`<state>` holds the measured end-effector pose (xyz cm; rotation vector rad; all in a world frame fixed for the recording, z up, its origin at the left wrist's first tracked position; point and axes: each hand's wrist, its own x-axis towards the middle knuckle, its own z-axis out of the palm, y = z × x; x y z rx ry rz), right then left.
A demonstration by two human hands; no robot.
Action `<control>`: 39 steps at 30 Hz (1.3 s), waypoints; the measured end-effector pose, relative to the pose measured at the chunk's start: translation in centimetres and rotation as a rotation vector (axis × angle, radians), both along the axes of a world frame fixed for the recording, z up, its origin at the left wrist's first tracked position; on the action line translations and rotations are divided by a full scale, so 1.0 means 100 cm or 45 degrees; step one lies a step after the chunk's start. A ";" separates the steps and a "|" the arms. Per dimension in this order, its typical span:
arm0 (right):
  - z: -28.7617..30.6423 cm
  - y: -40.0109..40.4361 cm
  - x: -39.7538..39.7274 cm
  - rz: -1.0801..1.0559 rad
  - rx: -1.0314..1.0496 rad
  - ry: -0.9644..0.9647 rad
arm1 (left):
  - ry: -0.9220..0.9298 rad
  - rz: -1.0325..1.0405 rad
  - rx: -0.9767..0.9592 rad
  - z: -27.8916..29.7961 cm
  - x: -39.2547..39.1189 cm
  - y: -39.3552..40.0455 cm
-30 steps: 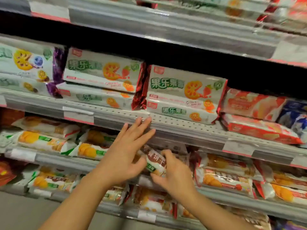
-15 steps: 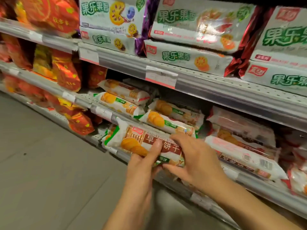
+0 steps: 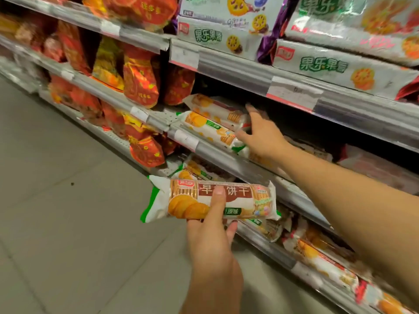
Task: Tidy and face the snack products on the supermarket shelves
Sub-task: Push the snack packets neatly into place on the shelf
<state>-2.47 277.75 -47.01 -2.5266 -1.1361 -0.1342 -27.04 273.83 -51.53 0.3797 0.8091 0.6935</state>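
Note:
My left hand (image 3: 210,241) grips a long biscuit pack (image 3: 249,193), white with green ends and a brown label. The thumb lies across its front and the fingers are underneath. The pack hangs level in front of the lower shelf, away from it. My right hand (image 3: 264,134) reaches to the middle shelf (image 3: 217,152) with its fingers spread, touching the right ends of two stacked biscuit packs, an upper pack (image 3: 215,107) and a lower pack (image 3: 208,128).
Red and orange snack bags (image 3: 140,80) fill the shelves to the left. White packs with green lettering (image 3: 340,66) lie on the shelf above. More biscuit packs (image 3: 317,257) lie along the lower shelf at right. Grey floor (image 3: 68,200) spreads to the left.
My right hand has let go of the held pack and moved up to the stacked packs on the middle shelf. My left hand now holds that pack alone, lower and off the shelf.

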 end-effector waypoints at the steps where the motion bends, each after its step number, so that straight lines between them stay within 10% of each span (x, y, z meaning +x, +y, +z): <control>1: 0.000 0.010 0.003 0.014 -0.062 -0.007 | 0.014 0.000 0.015 -0.001 -0.001 0.002; 18: 0.015 0.035 0.004 -0.151 -0.030 -0.228 | 0.070 -0.145 -0.095 -0.009 0.017 -0.014; 39: -0.015 -0.330 -0.007 -0.452 0.199 -0.420 | 0.044 -0.504 0.174 -0.034 0.052 -0.033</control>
